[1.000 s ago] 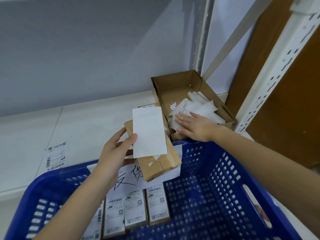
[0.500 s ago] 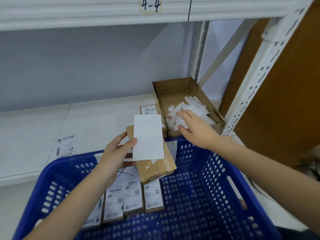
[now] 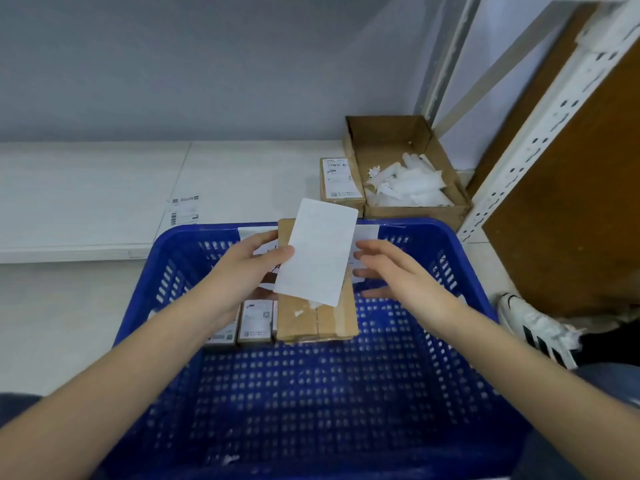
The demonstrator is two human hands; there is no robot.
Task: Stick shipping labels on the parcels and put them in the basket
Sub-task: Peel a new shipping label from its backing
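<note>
Above the blue basket (image 3: 460,258), your left hand (image 3: 242,271) pinches a white label (image 3: 318,251) against a brown parcel (image 3: 311,320); your right hand (image 3: 398,271), fingers relaxed and empty, hovers just beside the parcel.

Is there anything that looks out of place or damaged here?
One printed label lies loose on the shelf, left of the basket, on no parcel. The held parcel shows torn white paper scraps on its tape seam.

Labelled parcels (image 3: 255,322) lie in the basket (image 3: 464,268); behind it, an open carton (image 3: 391,140) on the shelf (image 3: 104,188)
</note>
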